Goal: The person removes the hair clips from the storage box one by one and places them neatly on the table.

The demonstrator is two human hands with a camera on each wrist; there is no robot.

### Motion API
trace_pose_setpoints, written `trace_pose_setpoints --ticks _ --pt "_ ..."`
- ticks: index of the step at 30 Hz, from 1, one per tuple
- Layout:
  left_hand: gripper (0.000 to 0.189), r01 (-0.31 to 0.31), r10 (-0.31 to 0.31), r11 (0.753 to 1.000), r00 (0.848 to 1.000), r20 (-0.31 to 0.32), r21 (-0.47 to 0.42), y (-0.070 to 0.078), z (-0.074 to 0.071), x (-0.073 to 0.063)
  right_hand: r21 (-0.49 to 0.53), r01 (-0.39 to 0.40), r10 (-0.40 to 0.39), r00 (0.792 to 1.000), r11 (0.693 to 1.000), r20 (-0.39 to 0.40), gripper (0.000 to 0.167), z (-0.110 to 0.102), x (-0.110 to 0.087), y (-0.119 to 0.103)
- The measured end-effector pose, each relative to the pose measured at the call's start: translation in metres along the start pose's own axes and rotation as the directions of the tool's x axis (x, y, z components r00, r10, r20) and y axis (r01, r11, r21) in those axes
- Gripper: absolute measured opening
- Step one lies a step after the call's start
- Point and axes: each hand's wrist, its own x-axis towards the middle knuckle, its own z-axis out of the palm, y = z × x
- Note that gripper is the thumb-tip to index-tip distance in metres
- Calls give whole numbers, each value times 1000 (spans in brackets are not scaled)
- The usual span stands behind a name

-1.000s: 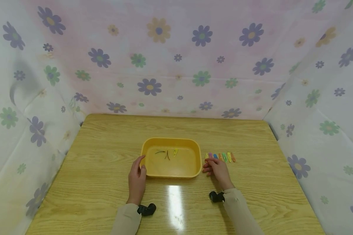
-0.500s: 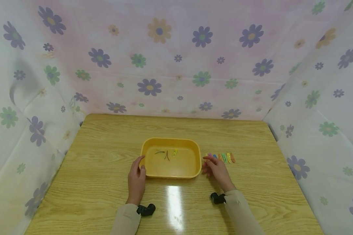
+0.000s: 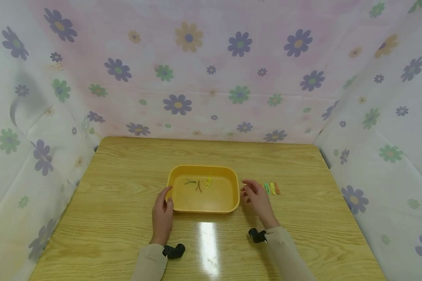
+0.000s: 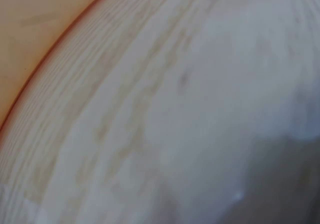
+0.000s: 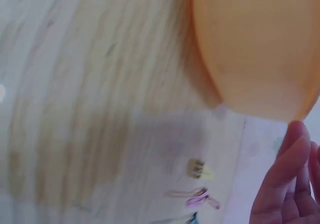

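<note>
A yellow plastic tray [image 3: 204, 212] holds a yellow snap hair clip [image 3: 209, 183] and two thin dark pieces like hairpins [image 3: 198, 186]. My left hand [image 3: 162, 214] rests against the tray's left rim, with thumb and forefinger at its edge. Just off the right side of the tray is my right hand [image 3: 260, 203], its fingers loosely bent and nothing visible in them. Beside it lie a green clip [image 3: 267, 189], a yellow clip [image 3: 272, 189] and an orange clip [image 3: 277, 188]. The right wrist view also shows a yellow clip [image 5: 205, 171], a pink clip [image 5: 199, 199] and a blue clip [image 5: 193, 218].
The wood-grain table [image 3: 126, 164] carries the tray and clips. Flower-patterned cloth [image 3: 211, 78] hangs at the back and both sides. A black wrist camera [image 3: 174, 251] sits on the left wrist, another wrist camera [image 3: 256, 235] on the right. Tray wall [image 4: 40, 23] fills the left wrist view's corner.
My right hand has shifted slightly away from me, its forefinger lifting, and now covers several clips that showed earlier. The left hand and the tray's contents have stayed put.
</note>
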Motion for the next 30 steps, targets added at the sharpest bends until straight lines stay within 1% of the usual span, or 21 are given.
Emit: trace_pose_setpoints --ticks 4,7,15,18,20,22,26,27,28,30 --pt "34 -3 3 1000 1000 0 13 0 0 -1 -9 49 -49 998 999 -47 25 5 -6 -17" --pt "34 -8 8 1000 1000 -3 11 0 0 -1 7 70 -69 995 998 -73 23 10 -7 -22" --pt "33 -6 6 1000 1000 -6 14 3 0 -1 58 106 -101 992 993 -78 23 26 4 -13" --pt "33 4 -4 1000 1000 -7 17 3 0 -1 62 148 -143 987 987 -74 21 32 6 -11" --pt "33 12 -12 1000 1000 -7 23 3 0 -2 22 173 -171 984 985 -59 19 35 8 -11" --pt "34 18 -18 1000 1000 -3 23 3 0 -2 -45 211 -213 976 976 -38 18 39 9 -9" --pt "34 21 -21 1000 1000 2 21 3 -1 -2 -173 259 -267 964 950 -22 18 46 9 -10" --pt "34 16 -16 1000 1000 3 16 3 -1 -2 -195 266 -276 961 944 -23 18 48 10 -11" --pt "34 21 -21 1000 1000 6 12 8 -1 -3 -209 263 -274 961 942 -26 17 50 10 -11" --pt "34 19 -19 1000 1000 4 7 8 -1 -3 -239 260 -274 961 936 -27 17 54 12 -12"
